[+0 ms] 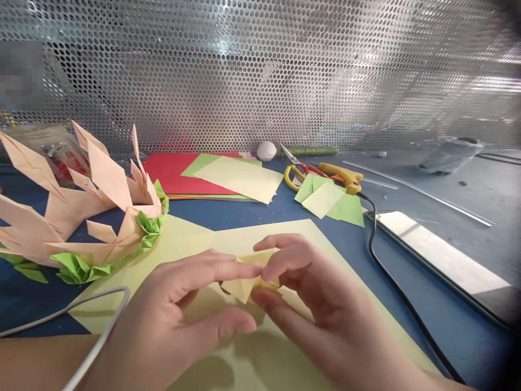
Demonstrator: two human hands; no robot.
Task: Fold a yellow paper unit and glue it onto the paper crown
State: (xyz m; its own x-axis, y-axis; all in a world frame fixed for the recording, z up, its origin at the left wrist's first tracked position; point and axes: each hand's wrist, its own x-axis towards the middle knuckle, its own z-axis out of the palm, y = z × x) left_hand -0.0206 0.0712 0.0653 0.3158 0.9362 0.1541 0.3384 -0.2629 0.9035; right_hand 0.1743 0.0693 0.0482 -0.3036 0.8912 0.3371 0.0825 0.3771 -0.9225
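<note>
Head view: both hands meet over the near middle of the blue table (407, 282), above a large yellow sheet (195, 239).
Thing in hand: a folded yellow piece (244, 288), small and pointed, held just above the sheet between the two hands.
Right hand (325, 309): forefinger and thumb clamped on the piece's right side, the other fingers curled behind.
Left hand (191, 309): forefinger stretched out, its tip touching the piece's top edge; the thumb lies lower and apart from it, so the pinch is not closed.
Step, as I judge it: a fold on the small piece is being shaped or pressed.
What a further crease calls for: the right pinch holding firm, edges lined up, and the left thumb brought up under the forefinger.
Left edge: a peach and green paper model (101, 217), with a white cable (93, 304) in front of it.
Far edge: coloured sheets (171, 174), scissors (321, 172), small cut squares (329, 202), a perforated screen (260, 70) behind.
Right side: a black cable (391, 282) running towards the near edge.
</note>
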